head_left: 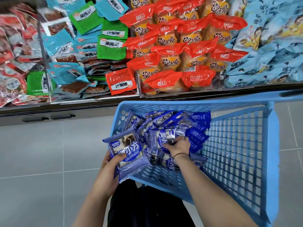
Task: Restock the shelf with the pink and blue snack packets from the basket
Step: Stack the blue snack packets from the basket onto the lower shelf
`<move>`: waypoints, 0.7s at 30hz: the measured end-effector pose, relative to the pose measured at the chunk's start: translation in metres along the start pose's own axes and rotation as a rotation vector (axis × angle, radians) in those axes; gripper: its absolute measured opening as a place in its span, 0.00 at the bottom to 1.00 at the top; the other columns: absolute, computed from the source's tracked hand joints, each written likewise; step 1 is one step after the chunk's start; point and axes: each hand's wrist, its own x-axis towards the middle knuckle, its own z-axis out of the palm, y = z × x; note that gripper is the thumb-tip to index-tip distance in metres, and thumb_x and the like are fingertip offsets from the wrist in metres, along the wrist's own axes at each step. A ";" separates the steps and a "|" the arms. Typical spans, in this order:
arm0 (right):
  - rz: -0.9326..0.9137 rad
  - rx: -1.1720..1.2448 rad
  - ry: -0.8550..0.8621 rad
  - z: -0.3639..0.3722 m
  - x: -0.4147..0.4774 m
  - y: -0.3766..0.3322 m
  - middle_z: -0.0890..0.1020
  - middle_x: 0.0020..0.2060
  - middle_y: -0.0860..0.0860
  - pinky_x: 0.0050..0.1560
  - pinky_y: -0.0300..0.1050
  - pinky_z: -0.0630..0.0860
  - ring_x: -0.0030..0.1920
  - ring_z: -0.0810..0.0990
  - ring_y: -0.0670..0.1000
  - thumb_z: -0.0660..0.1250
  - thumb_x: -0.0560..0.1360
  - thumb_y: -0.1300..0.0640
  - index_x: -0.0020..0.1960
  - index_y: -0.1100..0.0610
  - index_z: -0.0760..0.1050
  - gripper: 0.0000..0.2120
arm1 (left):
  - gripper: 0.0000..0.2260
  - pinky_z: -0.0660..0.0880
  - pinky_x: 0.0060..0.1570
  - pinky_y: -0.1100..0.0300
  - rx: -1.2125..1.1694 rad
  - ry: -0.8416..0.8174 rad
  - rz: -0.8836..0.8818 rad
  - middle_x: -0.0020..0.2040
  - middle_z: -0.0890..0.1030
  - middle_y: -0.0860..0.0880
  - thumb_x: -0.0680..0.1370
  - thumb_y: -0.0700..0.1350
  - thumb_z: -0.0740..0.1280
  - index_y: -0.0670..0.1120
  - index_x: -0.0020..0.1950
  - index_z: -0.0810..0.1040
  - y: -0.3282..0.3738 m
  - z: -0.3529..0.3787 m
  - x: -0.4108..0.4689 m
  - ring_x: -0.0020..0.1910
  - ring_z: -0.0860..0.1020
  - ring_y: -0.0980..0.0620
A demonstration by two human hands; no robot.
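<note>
Both hands on blue snack packets at the light-blue plastic lattice basket (242, 145).

Left hand (113, 167): fingers clenched on a small stack of blue-and-white film snack packets (126, 149), thumb across the top pkt's face, stack held just outside the basket's near-left corner, overlapping its rim. Right hand (177, 145): inside the basket, fingers curled onto one blue packet (161, 138) at the top of the loose pile (172, 123); thin band on the wrist. Pile lies in the basket's left part; right part shows bare lattice. Basket sits in front of the store shelf (98, 102), rim approx. level w/ shelf front edge. Shelf sections, L to R: red pkts (13, 54), teal and green pkts (85, 38), orange-wrapped cakes (180, 46), pale-blue bags (270, 46). No pink packets visible in the basket. Grey tiled floor (41, 153) below.
</note>
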 end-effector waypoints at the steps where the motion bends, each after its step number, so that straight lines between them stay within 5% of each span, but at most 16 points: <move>1: -0.031 0.092 -0.020 -0.002 -0.002 0.001 0.71 0.47 0.53 0.51 0.46 0.71 0.52 0.70 0.52 0.77 0.65 0.52 0.46 0.58 0.69 0.20 | 0.19 0.82 0.41 0.54 -0.012 -0.001 -0.002 0.47 0.84 0.42 0.66 0.37 0.65 0.44 0.56 0.78 0.000 0.001 0.002 0.43 0.84 0.45; 4: -0.116 0.395 -0.123 -0.015 -0.017 0.001 0.68 0.34 0.50 0.37 0.40 0.69 0.36 0.70 0.50 0.74 0.68 0.63 0.40 0.55 0.63 0.18 | 0.18 0.81 0.40 0.55 -0.007 -0.018 0.007 0.47 0.85 0.43 0.68 0.37 0.65 0.45 0.56 0.78 0.001 0.006 0.006 0.43 0.84 0.46; 7: -0.142 0.630 -0.203 -0.045 -0.028 0.001 0.73 0.39 0.51 0.40 0.42 0.80 0.37 0.76 0.48 0.71 0.70 0.65 0.42 0.54 0.67 0.13 | 0.16 0.81 0.44 0.55 0.140 0.000 0.064 0.48 0.85 0.44 0.73 0.31 0.63 0.45 0.57 0.78 0.002 0.013 0.012 0.45 0.83 0.47; 11: -0.182 0.858 -0.406 -0.092 -0.040 0.001 0.79 0.42 0.52 0.41 0.42 0.79 0.40 0.78 0.49 0.69 0.70 0.66 0.49 0.49 0.76 0.14 | 0.17 0.78 0.50 0.56 0.441 0.029 0.121 0.49 0.85 0.48 0.74 0.30 0.66 0.47 0.59 0.76 0.010 0.013 0.023 0.50 0.82 0.47; 15: -0.369 0.558 -0.691 -0.105 -0.053 -0.014 0.76 0.40 0.54 0.32 0.38 0.69 0.31 0.71 0.45 0.70 0.70 0.62 0.54 0.46 0.74 0.17 | 0.17 0.76 0.53 0.54 0.513 -0.089 -0.008 0.53 0.84 0.50 0.71 0.40 0.72 0.57 0.56 0.79 0.011 0.022 0.025 0.50 0.83 0.51; 18: -0.456 0.375 -0.609 -0.092 -0.062 -0.031 0.78 0.52 0.52 0.29 0.29 0.71 0.26 0.74 0.38 0.69 0.73 0.62 0.58 0.42 0.71 0.20 | 0.20 0.76 0.47 0.64 0.535 -0.179 -0.136 0.46 0.84 0.62 0.58 0.59 0.78 0.64 0.48 0.79 0.010 0.037 0.018 0.47 0.82 0.62; 21: -0.427 0.436 -0.503 -0.076 -0.069 -0.034 0.76 0.54 0.54 0.33 0.37 0.77 0.27 0.75 0.42 0.71 0.72 0.59 0.59 0.42 0.70 0.21 | 0.33 0.77 0.52 0.61 0.639 -0.221 -0.098 0.51 0.84 0.54 0.56 0.58 0.77 0.56 0.59 0.73 0.006 0.045 0.018 0.51 0.82 0.56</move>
